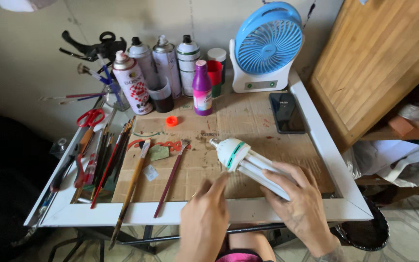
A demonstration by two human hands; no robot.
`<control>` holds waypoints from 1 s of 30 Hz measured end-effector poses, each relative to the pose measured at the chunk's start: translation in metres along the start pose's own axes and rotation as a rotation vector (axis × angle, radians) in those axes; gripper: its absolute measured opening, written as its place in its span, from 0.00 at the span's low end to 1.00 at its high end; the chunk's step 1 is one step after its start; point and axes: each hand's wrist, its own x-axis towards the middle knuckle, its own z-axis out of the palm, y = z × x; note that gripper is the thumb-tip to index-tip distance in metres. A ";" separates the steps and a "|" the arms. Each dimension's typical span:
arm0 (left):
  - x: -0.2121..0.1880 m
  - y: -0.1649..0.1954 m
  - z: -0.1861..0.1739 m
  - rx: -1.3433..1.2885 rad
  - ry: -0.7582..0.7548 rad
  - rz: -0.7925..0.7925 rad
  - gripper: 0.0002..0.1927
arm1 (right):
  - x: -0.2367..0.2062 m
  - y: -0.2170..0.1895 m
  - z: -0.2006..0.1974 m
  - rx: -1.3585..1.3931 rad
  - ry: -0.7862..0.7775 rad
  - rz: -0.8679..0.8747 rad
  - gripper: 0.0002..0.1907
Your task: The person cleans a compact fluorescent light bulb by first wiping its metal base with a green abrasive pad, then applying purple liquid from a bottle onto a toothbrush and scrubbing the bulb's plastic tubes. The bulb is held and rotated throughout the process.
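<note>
A white-framed table (316,126) topped with stained brown cardboard (238,126) stands against a pale wall, with a wooden board (379,58) leaning at the far right.

At the left edge lie red-handled scissors (91,117) and a row of thin brushes and pencils (107,155). Just right of them, two long paintbrushes (136,179) rest slanted on the cardboard, the redder one (170,177) near the middle. Behind, along the wall, stands a jar of brushes (110,92), then a cluster of spray cans (161,63), a purple bottle (202,90) and a small orange cap (171,121) lying in front of them.

The left hand (204,218) hovers at the front rail of the table, fingers loosely extended, the forefinger reaching toward the lamp's white tubes; it grasps nothing. A compact fluorescent bulb (236,155) lies tilted over the cardboard, right of centre, its screw base pointing up and left, its white body ringed with a green band. The right hand (299,199) wraps its fingers around the tube end of the bulb and carries it.

Further back, a blue and white desk fan (266,43) stands against the wall, and a dark phone (286,112) lies flat just beside the table's right rail.
</note>
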 end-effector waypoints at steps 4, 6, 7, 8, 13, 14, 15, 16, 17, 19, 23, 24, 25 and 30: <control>-0.019 -0.015 -0.002 0.074 -0.036 -0.136 0.24 | -0.002 0.003 0.000 0.055 -0.039 0.095 0.25; -0.021 -0.018 -0.003 0.071 -0.022 -0.104 0.25 | -0.003 0.005 0.002 0.079 -0.076 0.164 0.29; -0.021 -0.019 -0.003 0.070 -0.015 -0.097 0.26 | -0.003 0.005 0.003 0.106 -0.097 0.205 0.33; -0.019 -0.018 -0.003 0.071 -0.011 -0.094 0.26 | -0.002 0.006 0.004 0.130 -0.111 0.242 0.37; -0.014 -0.016 -0.008 0.055 0.031 -0.065 0.24 | -0.001 0.011 0.004 0.090 -0.049 0.145 0.29; -0.014 -0.016 -0.009 0.059 0.030 -0.064 0.24 | 0.000 0.013 0.004 0.053 -0.060 0.131 0.28; -0.015 -0.017 -0.010 0.062 0.028 -0.062 0.23 | 0.001 0.013 0.004 0.099 -0.074 0.179 0.26; -0.016 -0.017 -0.011 0.066 0.025 -0.063 0.23 | 0.002 0.014 0.004 0.146 -0.090 0.228 0.25; -0.017 -0.018 -0.011 0.072 0.021 -0.068 0.23 | 0.003 0.014 0.003 0.191 -0.105 0.277 0.23; -0.016 -0.017 -0.010 0.083 0.012 -0.075 0.22 | 0.003 0.013 0.002 0.243 -0.124 0.278 0.24; -0.003 -0.010 -0.005 0.103 0.024 -0.044 0.22 | 0.004 0.007 0.000 0.222 -0.198 0.363 0.26; 0.003 -0.008 -0.003 0.112 0.020 -0.027 0.23 | 0.004 0.005 -0.001 0.213 -0.170 0.289 0.26; 0.008 -0.005 -0.001 0.122 0.014 -0.010 0.24 | 0.003 0.003 -0.001 0.205 -0.143 0.217 0.25; 0.007 -0.003 -0.007 0.118 0.019 0.004 0.24 | 0.002 0.001 -0.002 0.149 -0.020 0.056 0.25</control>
